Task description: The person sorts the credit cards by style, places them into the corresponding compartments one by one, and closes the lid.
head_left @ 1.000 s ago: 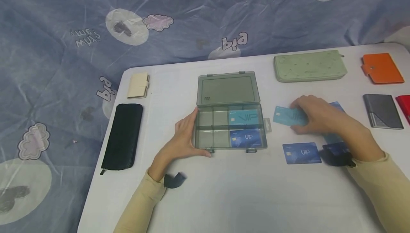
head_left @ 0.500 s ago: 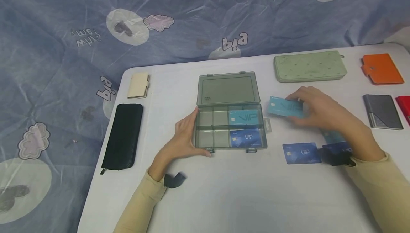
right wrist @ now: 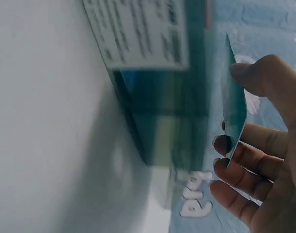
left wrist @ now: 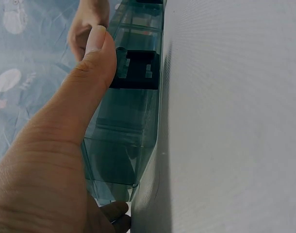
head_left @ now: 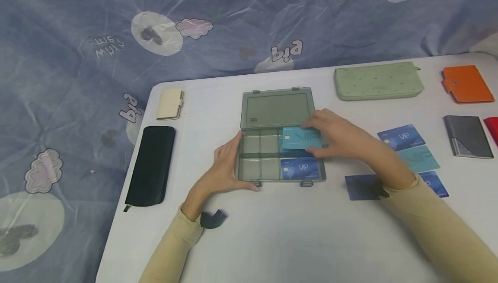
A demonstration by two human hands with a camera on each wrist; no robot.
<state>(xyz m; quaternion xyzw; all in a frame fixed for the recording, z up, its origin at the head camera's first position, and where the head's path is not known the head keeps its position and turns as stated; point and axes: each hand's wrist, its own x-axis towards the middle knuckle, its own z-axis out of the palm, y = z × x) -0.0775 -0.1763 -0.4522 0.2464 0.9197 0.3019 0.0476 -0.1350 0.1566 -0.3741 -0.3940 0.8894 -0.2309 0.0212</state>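
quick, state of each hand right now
Left hand: open, braced against the left end of the green box.
Right hand: holding a light-blue card over the box.

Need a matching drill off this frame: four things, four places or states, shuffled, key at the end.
1. Left hand
2. Black wallet
3. Right hand
4. Orange wallet

A. Pinches a light-blue card
B. Near the table's far right corner
C. Touches the box's left end
D. Along the table's left edge

Pairs: 1-C, 2-D, 3-A, 4-B
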